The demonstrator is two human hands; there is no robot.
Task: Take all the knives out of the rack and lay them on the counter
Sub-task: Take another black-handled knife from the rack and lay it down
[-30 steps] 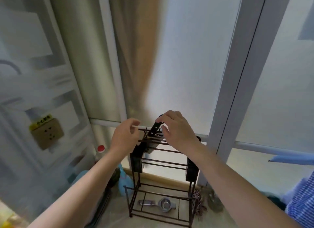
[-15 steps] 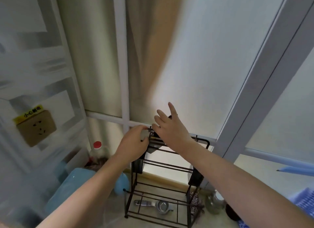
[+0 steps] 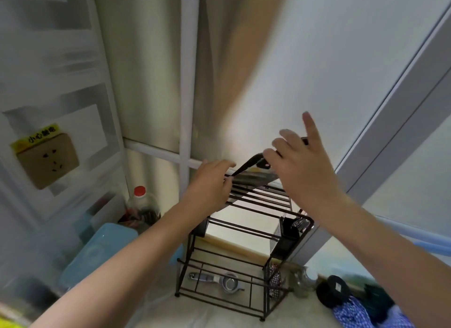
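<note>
A dark wire rack point(image 3: 246, 232) stands on the pale counter point(image 3: 195, 313) against the window. My right hand point(image 3: 302, 166) is above the rack's top right, thumb and fingers closed on the black handle of a knife point(image 3: 256, 177) while the index finger points up. The knife's shiny blade lies tilted just over the top bars, partly hidden by blur and by my hand. At the top left corner of the rack, my left hand point(image 3: 210, 183) is curled around the top rail. Whether other knives remain in the slots cannot be made out.
A metal strainer point(image 3: 228, 282) lies on the rack's bottom shelf, and a black holder point(image 3: 289, 230) hangs on its right side. Left of the rack are a red-capped bottle point(image 3: 140, 198) and a blue container point(image 3: 97, 254). A black lid point(image 3: 334, 288) and blue checked cloth point(image 3: 353, 313) lie right.
My right hand has risen and moved right, drawing the knife up out of the rack's top slots. The left hand stays on the top rail. The view has tilted down and closer.
</note>
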